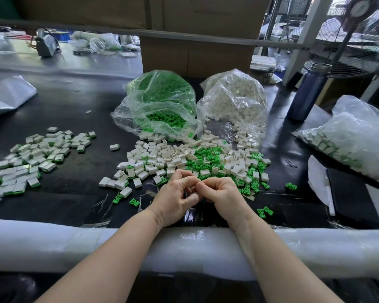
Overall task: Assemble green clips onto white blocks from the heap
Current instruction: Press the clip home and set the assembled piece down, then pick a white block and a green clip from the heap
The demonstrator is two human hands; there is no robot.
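Together, two hands, left (173, 199) and right (222, 196), curl fingertip-to-fingertip, contents hidden, before three bags.

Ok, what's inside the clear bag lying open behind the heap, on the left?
The clear bag is filled with loose green clips, spilling toward its open mouth at the heap. How deep they go, and anything beneath them, is covered by clips and crumpled plastic.

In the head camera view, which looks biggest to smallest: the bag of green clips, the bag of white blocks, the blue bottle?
1-2. Bag of green clips and bag of white blocks: they look alike, so no ranking.
3. Blue bottle: clearly smallest.
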